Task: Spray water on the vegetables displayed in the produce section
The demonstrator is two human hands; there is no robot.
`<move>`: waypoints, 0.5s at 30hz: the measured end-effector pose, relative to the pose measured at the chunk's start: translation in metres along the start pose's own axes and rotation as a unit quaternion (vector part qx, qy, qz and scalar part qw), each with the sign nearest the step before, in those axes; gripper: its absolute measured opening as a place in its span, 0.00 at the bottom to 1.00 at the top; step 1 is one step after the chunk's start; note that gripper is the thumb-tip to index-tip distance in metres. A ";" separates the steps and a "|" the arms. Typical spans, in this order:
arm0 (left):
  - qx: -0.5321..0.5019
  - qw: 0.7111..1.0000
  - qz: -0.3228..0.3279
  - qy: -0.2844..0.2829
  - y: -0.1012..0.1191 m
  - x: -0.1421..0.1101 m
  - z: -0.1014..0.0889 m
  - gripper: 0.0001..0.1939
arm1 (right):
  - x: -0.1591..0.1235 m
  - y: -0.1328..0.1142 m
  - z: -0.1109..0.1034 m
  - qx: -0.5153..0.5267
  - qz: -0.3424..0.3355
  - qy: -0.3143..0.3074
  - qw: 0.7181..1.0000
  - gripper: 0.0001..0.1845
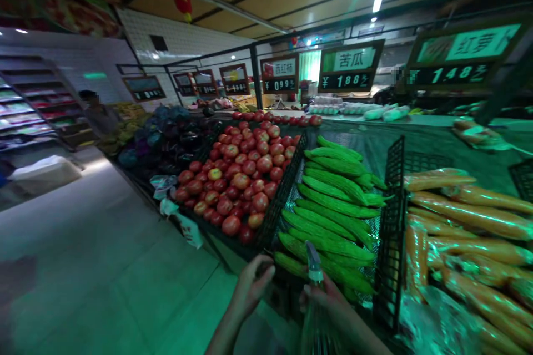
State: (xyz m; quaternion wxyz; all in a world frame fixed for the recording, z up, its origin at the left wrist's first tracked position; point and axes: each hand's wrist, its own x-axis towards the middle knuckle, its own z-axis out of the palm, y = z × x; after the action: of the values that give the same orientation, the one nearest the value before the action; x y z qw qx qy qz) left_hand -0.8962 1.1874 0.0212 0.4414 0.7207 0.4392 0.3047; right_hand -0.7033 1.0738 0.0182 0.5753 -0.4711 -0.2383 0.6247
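Note:
My right hand (327, 298) is wrapped around the neck of a clear spray bottle (316, 275) with a grey trigger head. The bottle stands upright in front of the bitter melons, its lower part blurred at the bottom edge. Beside it, my left hand (253, 284) is loosely curled, with a dark gap between thumb and fingers and nothing visible in it. Its fingertips are close to the near end of a bitter melon (289, 264); whether they touch is unclear. Long green bitter melons (333, 199) lie in rows on the sloped stand.
Tomatoes (241, 166) are heaped left of a black crate divider (287, 194). Another black crate wall (391, 233) separates wrapped carrots (478, 216) on the right. Price signs (352, 66) hang above. A person (97, 113) is in the far left aisle.

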 end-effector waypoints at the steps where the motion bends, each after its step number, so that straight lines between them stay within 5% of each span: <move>1: 0.022 0.999 0.021 0.019 0.004 0.021 -0.004 0.14 | 0.000 -0.004 0.001 0.003 -0.004 0.009 1.000 0.36; 4: 0.036 0.996 0.069 0.036 0.017 0.076 -0.012 0.14 | 0.004 -0.014 0.012 0.006 -0.020 0.023 1.000 0.35; 7: -0.002 0.995 0.092 -0.026 0.027 0.104 -0.006 0.15 | 0.014 -0.015 0.033 0.017 -0.025 0.035 0.999 0.37; 11: -0.102 0.981 0.064 -0.150 0.022 0.098 0.005 0.24 | 0.031 -0.004 0.062 0.049 -0.054 0.073 0.995 0.38; 15: -0.167 0.964 0.010 -0.208 -0.012 0.080 -0.003 0.30 | 0.041 0.007 0.082 0.058 -0.093 0.065 0.992 0.36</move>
State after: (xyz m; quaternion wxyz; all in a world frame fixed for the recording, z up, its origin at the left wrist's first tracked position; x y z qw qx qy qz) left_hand -0.8684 1.2635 0.0155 0.6338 0.6886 0.2740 0.2215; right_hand -0.7735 1.1305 0.0355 0.6716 -0.4526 -0.2065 0.5491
